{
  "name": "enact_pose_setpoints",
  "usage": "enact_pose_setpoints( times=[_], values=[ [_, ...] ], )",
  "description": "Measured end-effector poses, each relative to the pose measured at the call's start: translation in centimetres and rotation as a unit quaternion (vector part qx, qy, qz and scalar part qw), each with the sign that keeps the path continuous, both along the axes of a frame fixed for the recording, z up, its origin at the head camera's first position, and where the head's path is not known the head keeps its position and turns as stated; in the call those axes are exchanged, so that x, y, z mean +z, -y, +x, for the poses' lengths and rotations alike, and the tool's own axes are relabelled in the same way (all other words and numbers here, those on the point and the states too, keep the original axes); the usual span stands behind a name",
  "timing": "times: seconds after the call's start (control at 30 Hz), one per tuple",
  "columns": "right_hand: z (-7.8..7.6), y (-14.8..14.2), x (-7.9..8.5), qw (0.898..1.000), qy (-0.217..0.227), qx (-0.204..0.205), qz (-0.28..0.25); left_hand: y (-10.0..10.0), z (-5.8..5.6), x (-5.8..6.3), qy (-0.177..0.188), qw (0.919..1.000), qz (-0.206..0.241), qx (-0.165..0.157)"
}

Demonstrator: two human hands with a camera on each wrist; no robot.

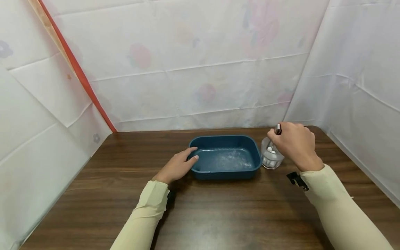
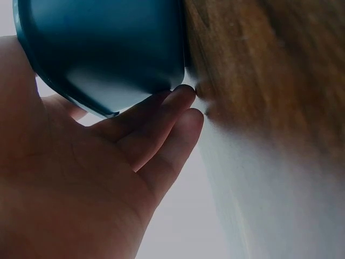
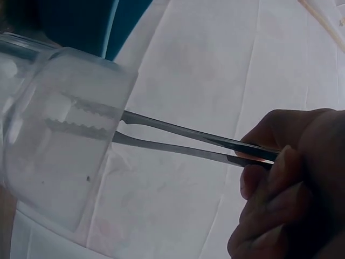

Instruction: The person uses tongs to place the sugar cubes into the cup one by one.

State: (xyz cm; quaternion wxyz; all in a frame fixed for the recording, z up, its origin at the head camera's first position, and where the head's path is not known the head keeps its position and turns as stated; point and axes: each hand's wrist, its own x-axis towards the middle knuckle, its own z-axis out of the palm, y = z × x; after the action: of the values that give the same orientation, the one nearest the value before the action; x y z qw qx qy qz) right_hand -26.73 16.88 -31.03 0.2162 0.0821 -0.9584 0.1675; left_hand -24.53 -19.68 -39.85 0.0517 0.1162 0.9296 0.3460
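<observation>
A dark blue rectangular basin [image 1: 226, 175] sits on the table. My left hand [image 1: 178, 166] holds its left end, thumb and forefinger over the rim, while the other fingers [image 2: 156, 127] lie against the outer wall in the left wrist view. To the basin's right stands a clear faceted glass jar [image 1: 271, 164] with several small white pieces [image 1: 270, 149] in it. My right hand [image 1: 295, 142] is above the jar, gripping metal tongs [image 3: 188, 133] near their joined end. Their serrated tips are inside the jar, slightly spread, beside a white piece [image 3: 59, 107].
The brown wood-grain table [image 1: 212, 215] is bounded by white patterned sheeting [image 1: 193, 69] at the back and sides. A red strip [image 1: 84, 76] slants down the left back corner. Jar and basin stand close together.
</observation>
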Motion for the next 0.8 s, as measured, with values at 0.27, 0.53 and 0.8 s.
enact_pose_setpoints(
  times=[0.27, 0.53, 0.8],
  values=[
    [-0.3, -0.2, 0.0, 1.000, 0.012, -0.008, 0.001, 0.1, -0.1, 0.1, 0.003, 1.0000, 0.005, -0.003],
    [-0.3, -0.2, 0.9, 1.000, 0.005, -0.016, 0.004, 0.1, -0.4, 0.6, -0.002, 1.0000, 0.002, -0.002],
    [0.2, -0.2, 0.7, 0.993, -0.111, -0.017, -0.021, 0.1, -0.2, -0.1, 0.007, 1.0000, 0.000, 0.003]
  ],
)
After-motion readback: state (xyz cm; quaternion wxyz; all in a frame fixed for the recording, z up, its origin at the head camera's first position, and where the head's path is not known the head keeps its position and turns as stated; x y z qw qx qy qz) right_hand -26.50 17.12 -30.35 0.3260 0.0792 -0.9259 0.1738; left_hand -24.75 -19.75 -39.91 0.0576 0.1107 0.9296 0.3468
